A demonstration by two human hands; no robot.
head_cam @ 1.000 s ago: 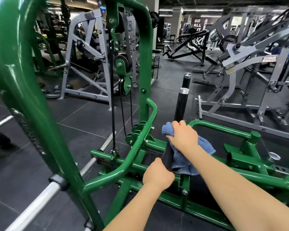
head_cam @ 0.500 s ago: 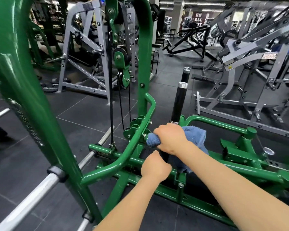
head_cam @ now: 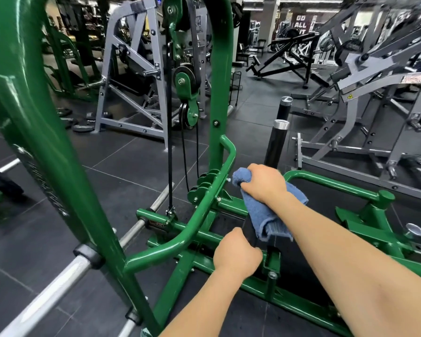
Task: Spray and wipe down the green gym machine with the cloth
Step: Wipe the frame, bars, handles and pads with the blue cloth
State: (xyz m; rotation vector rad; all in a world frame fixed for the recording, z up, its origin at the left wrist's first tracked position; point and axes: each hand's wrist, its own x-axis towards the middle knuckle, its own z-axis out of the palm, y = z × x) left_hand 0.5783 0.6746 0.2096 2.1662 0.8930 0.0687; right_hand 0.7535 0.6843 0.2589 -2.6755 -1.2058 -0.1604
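The green gym machine [head_cam: 199,210] fills the left and lower view, with a thick upright post at left and a low frame on the floor. A black bar with a silver cap [head_cam: 276,144] rises from that frame. My right hand [head_cam: 263,182] grips a blue cloth [head_cam: 265,215] wrapped round the bar's lower part. Lower down, my left hand [head_cam: 237,255] is curled round the black base of the same bar. No spray bottle is in view.
A chrome bar [head_cam: 58,285] lies low at the left, passing the green post. Grey machines [head_cam: 131,76] stand behind, and more grey frames [head_cam: 365,113] crowd the right. A second black bar [head_cam: 284,105] stands behind the first. Dark tiled floor [head_cam: 136,164] lies between them.
My right hand slid the cloth down the black bar and then back up a little. My left hand kept its hold near the bar's base. The view shifted slightly.
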